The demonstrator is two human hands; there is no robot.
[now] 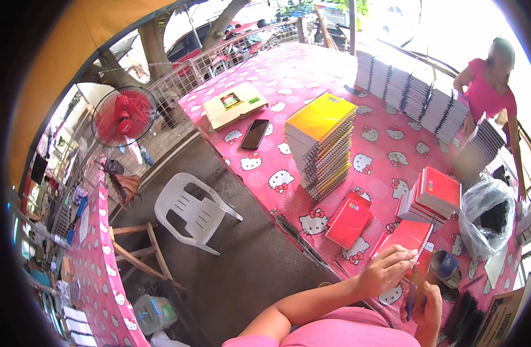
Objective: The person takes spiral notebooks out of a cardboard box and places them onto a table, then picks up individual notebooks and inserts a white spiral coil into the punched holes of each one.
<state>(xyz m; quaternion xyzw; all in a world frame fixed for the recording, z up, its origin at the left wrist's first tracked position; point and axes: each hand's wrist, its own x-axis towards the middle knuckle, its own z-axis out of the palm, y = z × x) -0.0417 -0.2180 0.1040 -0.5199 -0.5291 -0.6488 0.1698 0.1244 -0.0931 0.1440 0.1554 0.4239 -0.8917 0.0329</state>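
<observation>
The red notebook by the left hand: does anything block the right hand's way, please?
Only the left hand, at the spiral edge of the red notebook, and the tool in the right hand; nothing else visible.

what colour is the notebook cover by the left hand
Red; the notebook cover shows best in the head view.

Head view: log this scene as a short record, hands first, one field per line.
Left hand: at the bound edge of a red notebook
Right hand: gripping a purple-handled tool
Tall stack: yellow-covered notebooks
Near that stack: dark phone, flat cardboard box
Surface: pink patterned tablecloth
Off the table: white plastic chair, red fan
Co-worker: person in pink
</observation>
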